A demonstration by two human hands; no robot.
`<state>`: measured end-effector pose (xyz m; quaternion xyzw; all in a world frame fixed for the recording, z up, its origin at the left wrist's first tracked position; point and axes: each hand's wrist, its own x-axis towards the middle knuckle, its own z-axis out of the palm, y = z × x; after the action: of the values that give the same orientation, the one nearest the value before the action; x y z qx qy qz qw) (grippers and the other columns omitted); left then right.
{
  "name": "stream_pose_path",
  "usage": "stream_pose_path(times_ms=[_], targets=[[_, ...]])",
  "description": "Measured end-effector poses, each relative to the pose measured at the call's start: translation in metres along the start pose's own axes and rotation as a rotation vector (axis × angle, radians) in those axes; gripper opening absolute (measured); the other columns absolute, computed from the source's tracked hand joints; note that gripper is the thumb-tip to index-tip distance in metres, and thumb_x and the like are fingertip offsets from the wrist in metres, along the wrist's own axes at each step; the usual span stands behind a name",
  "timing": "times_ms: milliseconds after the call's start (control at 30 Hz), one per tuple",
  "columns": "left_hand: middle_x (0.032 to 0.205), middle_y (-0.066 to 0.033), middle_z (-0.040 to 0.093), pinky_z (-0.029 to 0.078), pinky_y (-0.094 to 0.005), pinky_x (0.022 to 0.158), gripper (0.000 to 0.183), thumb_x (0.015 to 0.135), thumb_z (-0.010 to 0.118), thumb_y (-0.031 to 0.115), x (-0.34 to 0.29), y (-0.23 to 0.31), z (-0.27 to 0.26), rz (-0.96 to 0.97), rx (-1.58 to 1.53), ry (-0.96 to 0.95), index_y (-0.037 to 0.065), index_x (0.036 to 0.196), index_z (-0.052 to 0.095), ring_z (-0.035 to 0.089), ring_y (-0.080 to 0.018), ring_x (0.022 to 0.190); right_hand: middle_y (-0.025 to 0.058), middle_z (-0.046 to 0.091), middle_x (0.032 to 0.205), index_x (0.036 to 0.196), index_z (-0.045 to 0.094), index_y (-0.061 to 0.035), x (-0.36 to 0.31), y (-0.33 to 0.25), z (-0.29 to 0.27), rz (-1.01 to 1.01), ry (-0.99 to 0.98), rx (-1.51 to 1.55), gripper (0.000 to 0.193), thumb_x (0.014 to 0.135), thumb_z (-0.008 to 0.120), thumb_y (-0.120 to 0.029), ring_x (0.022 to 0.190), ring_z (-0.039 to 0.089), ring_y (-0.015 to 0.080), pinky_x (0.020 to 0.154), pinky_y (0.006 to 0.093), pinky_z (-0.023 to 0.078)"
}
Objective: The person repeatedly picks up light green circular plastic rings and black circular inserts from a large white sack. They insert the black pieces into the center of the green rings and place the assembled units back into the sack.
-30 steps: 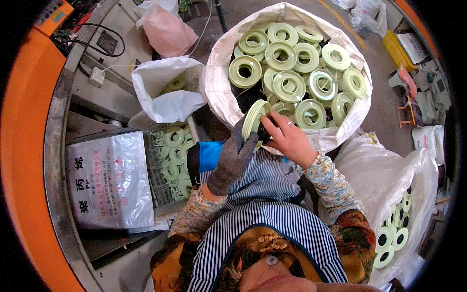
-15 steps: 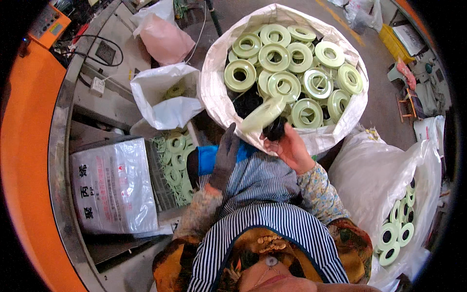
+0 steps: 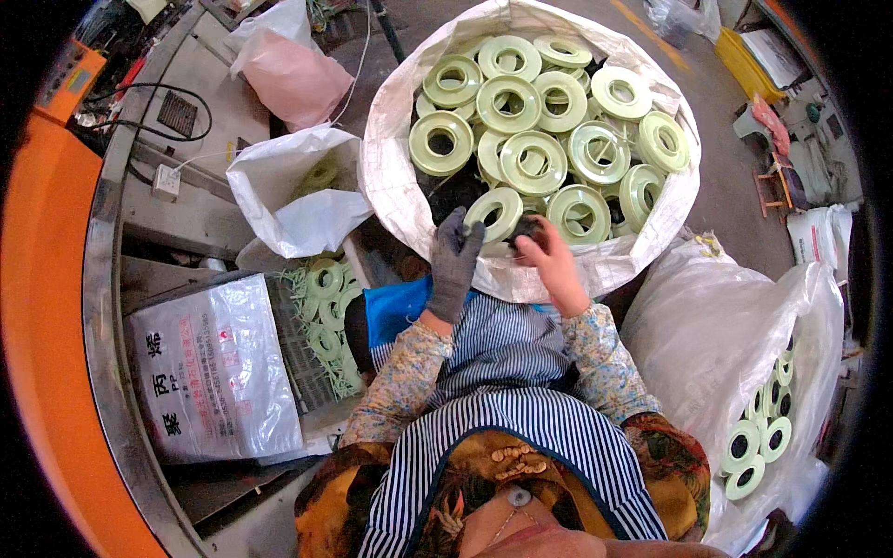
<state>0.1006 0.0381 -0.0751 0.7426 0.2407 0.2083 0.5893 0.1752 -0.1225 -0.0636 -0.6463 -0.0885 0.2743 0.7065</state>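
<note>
My left hand [image 3: 454, 265], in a dark grey glove, is at the near rim of a big white woven sack [image 3: 395, 186]. Its thumb and fingers pinch the left edge of a pale green plastic ring [image 3: 479, 212]. Just right of that ring, my bare right hand [image 3: 556, 270] has its fingertips closed round a small black part [image 3: 526, 228], whose exact kind is partly hidden by the fingers. Many similar green flanged rings [image 3: 533, 162] fill the sack, with dark pieces showing between them at its left side.
Left of the sack, a smaller white bag [image 3: 307, 223] stands open above a bin of green rings and scraps [image 3: 326, 316]. A printed plastic sack [image 3: 219, 367] lies by the grey machine frame. At right, a clear bag [image 3: 735, 307] holds rings with black centres.
The green ring, tilted and blurred between the hands before, now rests in my left hand's fingers. My left hand has moved up and right. My right hand keeps the black part.
</note>
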Motion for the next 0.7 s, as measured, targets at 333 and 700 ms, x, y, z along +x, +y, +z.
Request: stream_pose_path(times_ms=[333,700], targets=[[0.121,-0.019,0.059,0.048,-0.0354,0.092,0.051,0.089,0.06,0.017,0.029,0.008,0.004,0.152,-0.05,-0.08,-0.002,0.134,0.045,0.059,-0.0271,0.108,0.0112,0.053,0.122,0.138,0.042,-0.0068,-0.025,-0.033,-0.011,-0.404,0.132,-0.529,0.069,0.078,0.076,-0.011,0.104,0.06,0.0198,0.08,0.0328,0.054],[0.137,-0.0223,0.044,0.047,-0.0415,0.098,0.063,0.072,0.073,-0.002,-0.052,0.088,-0.08,0.326,-0.334,-0.293,0.014,0.129,0.051,0.052,-0.039,0.121,0.0156,0.051,0.122,0.139,0.043,-0.0111,-0.064,-0.104,0.054,-0.926,-0.164,-1.18,0.08,0.067,0.078,-0.019,0.105,0.056,0.0349,0.085,0.0413,0.049]])
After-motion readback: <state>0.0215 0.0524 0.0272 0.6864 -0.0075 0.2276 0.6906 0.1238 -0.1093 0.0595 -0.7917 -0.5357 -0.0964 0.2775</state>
